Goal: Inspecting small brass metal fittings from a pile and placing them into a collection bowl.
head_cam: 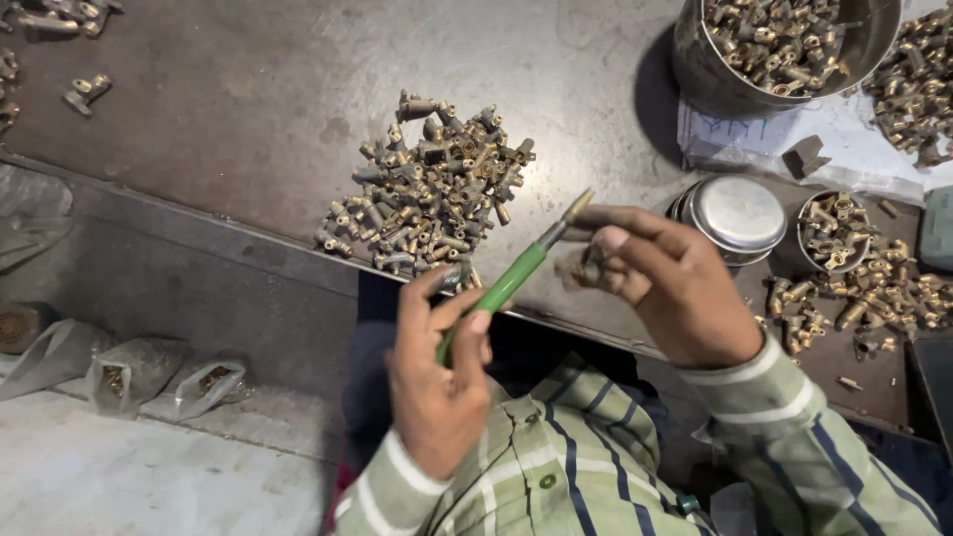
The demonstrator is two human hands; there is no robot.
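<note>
Three clear bags (129,372) of small parts lie on the floor at far left, below the edge of the dark metal bench (238,109), and a few loose brass pieces (84,92) sit near the bench's far left corner. Moving right, a heap of brass fittings (427,189) is piled near the front edge, just beyond the left hand (437,382). That hand's fingers are closed around a green-handled tool (501,288), thumb pressed on the handle, with its metal tip slanting up and to the right. The tip ends just beside the right hand (660,283), whose fingers are pinched shut on a single small brass fitting (588,266); the piece is blurred, so its exact shape and whether the tip touches it cannot be told. To do this well, it seems best to keep the fitting steady between fingertip and thumb with its opening turned toward the tool, line the tip up straight with that opening, and work with light, even pressure so the point does not skid onto the fingers. Farther right stand an upturned steel bowl (740,213), a small steel cup (834,233) of fittings, a spread of loose fittings (874,293), and at the top a large steel container (784,45) full of them.
</note>
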